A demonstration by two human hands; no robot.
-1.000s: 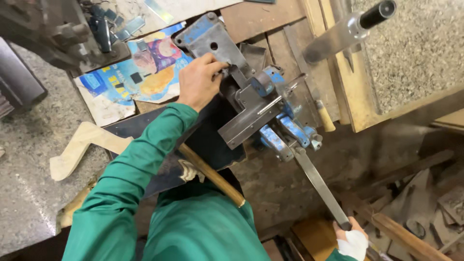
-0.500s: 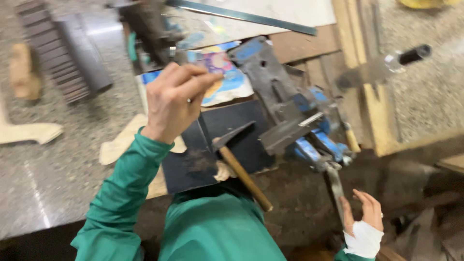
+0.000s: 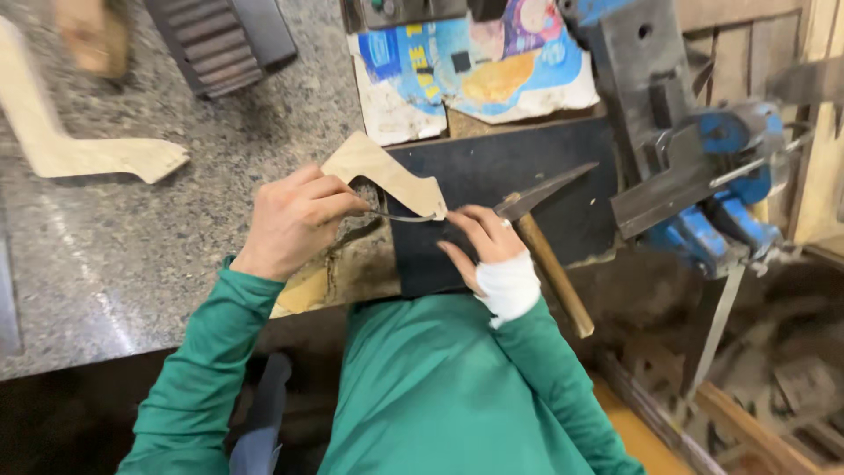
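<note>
A speckled grey stone counter (image 3: 132,246) fills the left of the view and meets a darker workbench area on the right. Near the counter's far left edge lies a pale wooden cut-out (image 3: 61,145), with a ribbed dark block (image 3: 220,40) beyond it toward the back edge. Close to the counter's front edge, the left hand (image 3: 294,220) has its fingers pressed together in a pinch on one end of a thin curved wire (image 3: 406,217); the right hand (image 3: 483,246), wrapped in a white bandage at the wrist, pinches the other end with thumb and forefinger. The wire hangs between both hands, just over the near tip of a second wooden cut-out (image 3: 387,176) and the edge of a black mat (image 3: 527,176). It looks light and springy, thin enough to slip or bend, so it is probably best gripped at the ends, as both hands do now. A hammer (image 3: 545,237) rests on the mat just beside the right hand, its wooden handle pointing toward the front edge. Behind the mat lies a torn colourful paper sheet (image 3: 475,79). At the right edge a blue bench vise (image 3: 712,185) is mounted. No containers show clearly.
</note>
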